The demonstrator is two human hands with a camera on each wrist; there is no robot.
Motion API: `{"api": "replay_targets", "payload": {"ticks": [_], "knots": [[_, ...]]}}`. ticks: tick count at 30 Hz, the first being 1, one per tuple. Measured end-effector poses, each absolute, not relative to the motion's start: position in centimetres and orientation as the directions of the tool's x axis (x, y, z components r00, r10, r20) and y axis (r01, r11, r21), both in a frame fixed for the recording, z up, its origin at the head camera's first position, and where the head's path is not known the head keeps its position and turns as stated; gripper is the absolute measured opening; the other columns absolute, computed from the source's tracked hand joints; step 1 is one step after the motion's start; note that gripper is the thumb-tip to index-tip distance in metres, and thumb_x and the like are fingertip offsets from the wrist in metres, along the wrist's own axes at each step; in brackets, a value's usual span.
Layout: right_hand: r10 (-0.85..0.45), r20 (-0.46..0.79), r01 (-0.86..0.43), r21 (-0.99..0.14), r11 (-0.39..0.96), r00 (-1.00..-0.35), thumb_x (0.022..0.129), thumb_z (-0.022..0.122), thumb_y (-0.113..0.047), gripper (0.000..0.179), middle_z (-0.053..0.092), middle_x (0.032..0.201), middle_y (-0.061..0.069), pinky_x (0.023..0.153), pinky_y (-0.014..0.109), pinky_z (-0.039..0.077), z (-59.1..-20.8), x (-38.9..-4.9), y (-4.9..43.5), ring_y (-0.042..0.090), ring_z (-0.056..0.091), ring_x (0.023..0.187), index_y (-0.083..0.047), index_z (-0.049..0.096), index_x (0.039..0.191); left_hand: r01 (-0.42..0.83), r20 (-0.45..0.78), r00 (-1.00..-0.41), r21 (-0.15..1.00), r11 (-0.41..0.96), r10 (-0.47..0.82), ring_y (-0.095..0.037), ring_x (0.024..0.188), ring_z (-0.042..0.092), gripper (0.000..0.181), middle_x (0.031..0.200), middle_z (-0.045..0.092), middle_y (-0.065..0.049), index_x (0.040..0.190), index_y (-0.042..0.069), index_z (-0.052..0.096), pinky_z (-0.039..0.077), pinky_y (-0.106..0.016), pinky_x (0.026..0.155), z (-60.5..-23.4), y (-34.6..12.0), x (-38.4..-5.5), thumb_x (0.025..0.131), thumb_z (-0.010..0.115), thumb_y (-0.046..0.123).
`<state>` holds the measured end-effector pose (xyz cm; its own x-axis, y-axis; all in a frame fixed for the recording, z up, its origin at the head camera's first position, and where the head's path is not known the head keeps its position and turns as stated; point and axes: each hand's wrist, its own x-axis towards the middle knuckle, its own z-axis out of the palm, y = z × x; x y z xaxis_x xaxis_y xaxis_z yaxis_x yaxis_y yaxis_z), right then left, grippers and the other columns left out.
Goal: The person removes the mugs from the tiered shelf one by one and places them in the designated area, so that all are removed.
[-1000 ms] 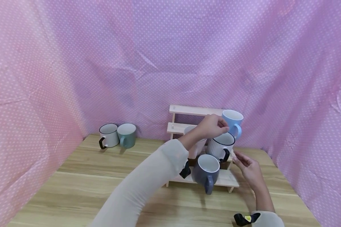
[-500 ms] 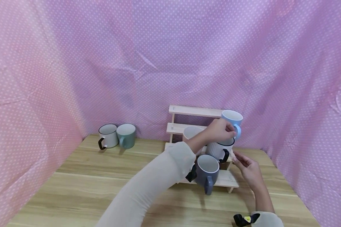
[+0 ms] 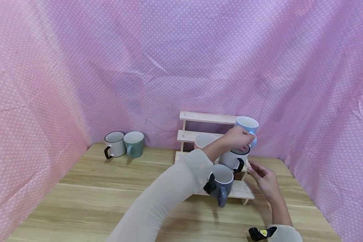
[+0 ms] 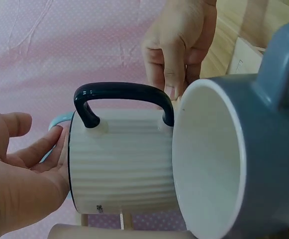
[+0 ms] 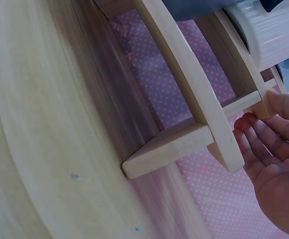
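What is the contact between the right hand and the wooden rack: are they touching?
Touching. The right wrist view shows it: the thumb of the right hand rests against the end of one board of the wooden rack.

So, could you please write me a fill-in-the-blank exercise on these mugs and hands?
The ribbed white mug on the pale wooden tiered stand has a ____ handle.
The rounded blue-grey mug stands on the stand's ____ shelf.
The ____ hand pinches the stand's edge.
Missing words: black; lowest; right.
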<state>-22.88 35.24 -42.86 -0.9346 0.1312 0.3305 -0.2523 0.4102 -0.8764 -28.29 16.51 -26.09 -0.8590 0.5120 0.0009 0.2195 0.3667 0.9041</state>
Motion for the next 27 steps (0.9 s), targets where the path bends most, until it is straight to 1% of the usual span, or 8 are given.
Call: {"api": "replay_targets", "payload": {"ticks": [4, 6, 9, 13, 15, 17, 22, 27], "knots": [[0.129, 0.344, -0.266, -0.873, 0.409, -0.93, 0.103, 0.065, -0.018, 0.046, 0.069, 0.108, -0.02, 0.082, 0.011, 0.054, -42.8, -22.9, 35.2, -0.006, 0.067, 0.092, 0.011, 0.057, 0.138, 0.122, -0.014, -0.872, 0.962, 0.245, 0.49, -0.018, 0.073, 0.067, 0.028, 0.09, 0.068, -0.008, 0.099, -0.002, 0.068, 0.061, -0.028, 0.067, -26.3, 17.1, -28.4, 0.105, 0.061, 0.024], [0.13, 0.349, -0.271, -0.871, 0.41, -0.928, 0.103, 0.065, -0.017, 0.045, 0.069, 0.107, -0.022, 0.081, 0.011, 0.054, -42.8, -22.9, 35.1, -0.005, 0.068, 0.091, 0.01, 0.057, 0.137, 0.086, -0.021, -0.877, 0.976, 0.201, 0.479, -0.018, 0.07, 0.065, 0.025, 0.086, 0.066, -0.008, 0.095, -0.003, 0.067, 0.061, -0.028, 0.064, -26.4, 17.4, -28.5, 0.104, 0.062, 0.021], [0.129, 0.352, -0.275, -0.873, 0.404, -0.927, 0.103, 0.065, -0.016, 0.044, 0.069, 0.108, -0.022, 0.081, 0.011, 0.054, -42.8, -22.9, 35.1, -0.002, 0.069, 0.092, 0.01, 0.057, 0.137, 0.038, -0.048, -0.884, 0.984, 0.173, 0.464, -0.018, 0.067, 0.063, 0.023, 0.084, 0.065, -0.008, 0.094, -0.001, 0.065, 0.059, -0.027, 0.06, -26.6, 17.8, -28.7, 0.103, 0.062, 0.02], [0.123, 0.347, -0.272, -0.872, 0.408, -0.93, 0.103, 0.065, -0.017, 0.044, 0.07, 0.114, -0.015, 0.081, 0.012, 0.055, -42.9, -22.8, 35.1, -0.001, 0.069, 0.093, 0.01, 0.057, 0.137, -0.021, -0.092, -0.888, 0.987, 0.159, 0.451, -0.017, 0.064, 0.06, 0.023, 0.085, 0.065, -0.008, 0.093, 0.0, 0.065, 0.056, -0.026, 0.058, -26.7, 18.1, -28.7, 0.103, 0.063, 0.02], [0.118, 0.345, -0.27, -0.87, 0.413, -0.931, 0.103, 0.065, -0.017, 0.045, 0.07, 0.115, -0.013, 0.081, 0.012, 0.054, -42.8, -22.7, 35.0, -0.001, 0.068, 0.093, 0.009, 0.057, 0.138, -0.042, -0.109, -0.89, 0.987, 0.157, 0.444, -0.017, 0.062, 0.059, 0.023, 0.085, 0.064, -0.008, 0.092, 0.0, 0.066, 0.055, -0.026, 0.057, -26.7, 18.2, -28.6, 0.103, 0.063, 0.02], [0.116, 0.347, -0.272, -0.868, 0.415, -0.931, 0.103, 0.065, -0.017, 0.045, 0.07, 0.113, -0.015, 0.081, 0.012, 0.054, -42.8, -22.7, 35.0, -0.001, 0.069, 0.093, 0.009, 0.057, 0.138, -0.057, -0.12, -0.895, 0.986, 0.155, 0.43, -0.016, 0.06, 0.059, 0.022, 0.084, 0.064, -0.008, 0.091, -0.001, 0.066, 0.053, -0.024, 0.056, -26.7, 18.4, -28.6, 0.102, 0.064, 0.019], [0.119, 0.355, -0.282, -0.87, 0.405, -0.927, 0.103, 0.065, -0.015, 0.046, 0.068, 0.105, -0.024, 0.081, 0.011, 0.054, -42.6, -22.6, 34.9, -0.001, 0.069, 0.091, 0.012, 0.055, 0.138, -0.072, -0.129, -0.908, 0.985, 0.155, 0.399, -0.014, 0.056, 0.057, 0.021, 0.081, 0.065, -0.008, 0.089, -0.001, 0.067, 0.048, -0.022, 0.051, -26.5, 18.8, -28.4, 0.1, 0.067, 0.018], [0.114, 0.347, -0.278, -0.876, 0.393, -0.931, 0.103, 0.064, -0.015, 0.046, 0.069, 0.105, -0.023, 0.082, 0.011, 0.054, -42.6, -22.6, 34.8, -0.002, 0.069, 0.091, 0.012, 0.054, 0.139, -0.089, -0.143, -0.921, 0.983, 0.162, 0.362, -0.016, 0.058, 0.059, 0.019, 0.081, 0.067, -0.009, 0.092, 0.004, 0.065, 0.048, -0.023, 0.051, -26.4, 19.1, -28.4, 0.098, 0.07, 0.021]]}}
